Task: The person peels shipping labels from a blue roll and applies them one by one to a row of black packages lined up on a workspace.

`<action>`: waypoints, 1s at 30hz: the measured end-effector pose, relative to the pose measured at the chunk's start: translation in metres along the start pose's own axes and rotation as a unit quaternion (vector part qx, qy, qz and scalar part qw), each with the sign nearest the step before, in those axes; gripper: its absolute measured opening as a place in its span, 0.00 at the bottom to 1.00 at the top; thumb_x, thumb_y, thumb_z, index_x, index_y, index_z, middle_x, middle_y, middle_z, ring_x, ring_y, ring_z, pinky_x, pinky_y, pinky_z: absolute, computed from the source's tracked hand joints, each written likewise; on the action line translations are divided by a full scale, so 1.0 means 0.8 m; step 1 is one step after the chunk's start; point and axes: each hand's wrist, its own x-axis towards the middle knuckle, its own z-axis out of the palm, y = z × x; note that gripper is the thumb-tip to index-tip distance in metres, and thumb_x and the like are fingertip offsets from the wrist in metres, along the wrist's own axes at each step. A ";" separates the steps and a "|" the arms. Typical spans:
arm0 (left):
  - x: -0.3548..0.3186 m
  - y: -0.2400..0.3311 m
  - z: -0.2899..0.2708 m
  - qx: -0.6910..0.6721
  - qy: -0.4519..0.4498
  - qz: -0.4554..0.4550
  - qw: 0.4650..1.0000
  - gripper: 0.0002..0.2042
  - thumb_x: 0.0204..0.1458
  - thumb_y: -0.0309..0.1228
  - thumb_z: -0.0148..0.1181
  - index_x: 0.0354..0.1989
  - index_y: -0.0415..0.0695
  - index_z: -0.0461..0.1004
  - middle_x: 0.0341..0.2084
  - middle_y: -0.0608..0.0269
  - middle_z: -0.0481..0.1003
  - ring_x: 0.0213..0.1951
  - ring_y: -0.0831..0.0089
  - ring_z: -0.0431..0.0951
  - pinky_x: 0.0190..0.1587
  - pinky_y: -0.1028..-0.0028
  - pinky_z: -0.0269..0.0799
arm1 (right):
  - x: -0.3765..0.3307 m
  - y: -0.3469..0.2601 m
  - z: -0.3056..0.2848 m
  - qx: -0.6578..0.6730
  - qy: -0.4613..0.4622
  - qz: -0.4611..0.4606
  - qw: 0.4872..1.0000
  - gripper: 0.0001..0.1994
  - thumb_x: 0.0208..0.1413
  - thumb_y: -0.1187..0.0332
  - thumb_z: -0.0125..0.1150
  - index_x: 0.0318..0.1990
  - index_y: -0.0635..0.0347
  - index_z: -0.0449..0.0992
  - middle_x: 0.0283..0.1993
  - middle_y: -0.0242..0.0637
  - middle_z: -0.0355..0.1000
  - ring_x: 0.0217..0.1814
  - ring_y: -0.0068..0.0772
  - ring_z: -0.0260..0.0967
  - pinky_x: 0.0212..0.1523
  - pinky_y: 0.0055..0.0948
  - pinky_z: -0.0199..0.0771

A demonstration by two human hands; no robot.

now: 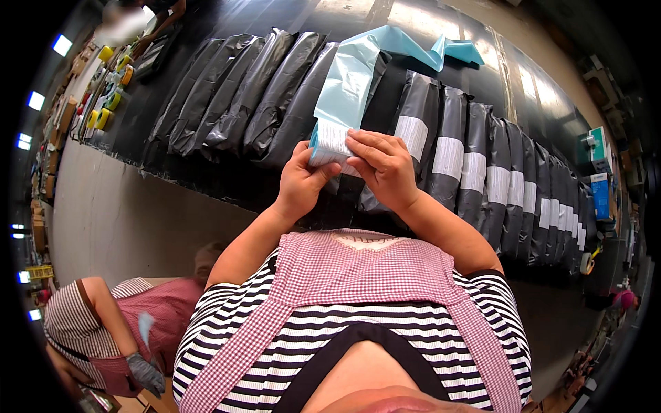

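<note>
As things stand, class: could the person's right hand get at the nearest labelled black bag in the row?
Probably yes. The right hand hovers just over the labelled black bags with nothing between them, but it and the left hand are both pinching a strip of labels, so it would have to let go first.

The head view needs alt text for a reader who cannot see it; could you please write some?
Both hands, left hand and right hand, hold a strip of white labels on pale blue backing above a black table. Black plastic mailer bags lie in a row, those on the right bearing white labels.
</note>
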 end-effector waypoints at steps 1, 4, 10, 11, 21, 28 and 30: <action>0.002 0.001 0.000 0.027 0.005 0.002 1.000 0.12 0.51 0.28 0.66 0.43 0.39 0.78 0.42 0.63 0.67 0.44 0.72 0.72 0.49 0.74 0.69 | 0.002 0.005 0.003 0.017 0.002 0.008 1.000 0.13 0.51 0.63 0.67 0.43 0.56 0.81 0.49 0.37 0.77 0.51 0.38 0.73 0.51 0.33 0.69; 0.009 0.003 0.000 0.091 -0.001 -0.009 0.996 0.13 0.49 0.28 0.67 0.43 0.39 0.77 0.42 0.62 0.67 0.44 0.70 0.72 0.48 0.73 0.69 | 0.008 0.028 0.005 0.200 -0.031 0.133 0.970 0.10 0.55 0.64 0.64 0.40 0.58 0.82 0.44 0.36 0.78 0.44 0.33 0.74 0.46 0.29 0.70; 0.034 -0.008 -0.032 0.154 -0.074 -0.064 0.983 0.12 0.50 0.27 0.66 0.42 0.37 0.77 0.43 0.64 0.68 0.43 0.70 0.73 0.46 0.73 0.70 | 0.053 0.121 -0.048 0.432 0.009 0.449 0.782 0.11 0.59 0.58 0.62 0.37 0.57 0.79 0.29 0.23 0.71 0.25 0.14 0.62 0.27 0.18 0.64; 0.038 -0.016 -0.042 0.100 -0.066 -0.109 0.987 0.12 0.50 0.27 0.66 0.42 0.37 0.77 0.42 0.64 0.69 0.42 0.71 0.73 0.46 0.73 0.71 | 0.063 0.127 -0.065 0.392 0.044 0.495 0.774 0.13 0.59 0.55 0.62 0.40 0.54 0.77 0.30 0.22 0.71 0.26 0.14 0.62 0.25 0.19 0.65; 0.149 -0.062 -0.099 -0.358 0.077 -0.184 0.912 0.24 0.57 0.41 0.60 0.57 0.46 0.61 0.51 0.58 0.70 0.51 0.59 0.74 0.50 0.46 0.72 | 0.037 0.079 0.005 0.240 0.306 0.255 0.886 0.15 0.57 0.69 0.63 0.50 0.65 0.76 0.53 0.43 0.73 0.53 0.38 0.73 0.55 0.30 0.74; 0.181 -0.077 -0.118 -0.404 0.078 -0.204 0.888 0.24 0.57 0.44 0.59 0.58 0.49 0.60 0.53 0.61 0.69 0.54 0.58 0.72 0.50 0.32 0.65 | 0.034 0.067 0.122 -0.113 0.147 0.126 0.975 0.17 0.50 0.72 0.67 0.50 0.62 0.77 0.58 0.44 0.70 0.66 0.48 0.62 0.62 0.38 0.66; 0.181 -0.083 -0.131 -0.419 0.068 -0.202 0.882 0.23 0.58 0.43 0.58 0.58 0.49 0.60 0.54 0.61 0.68 0.56 0.58 0.71 0.50 0.32 0.65 | 0.035 0.067 0.136 -0.130 0.117 0.131 0.976 0.17 0.50 0.71 0.67 0.49 0.61 0.77 0.58 0.45 0.70 0.67 0.48 0.61 0.63 0.39 0.65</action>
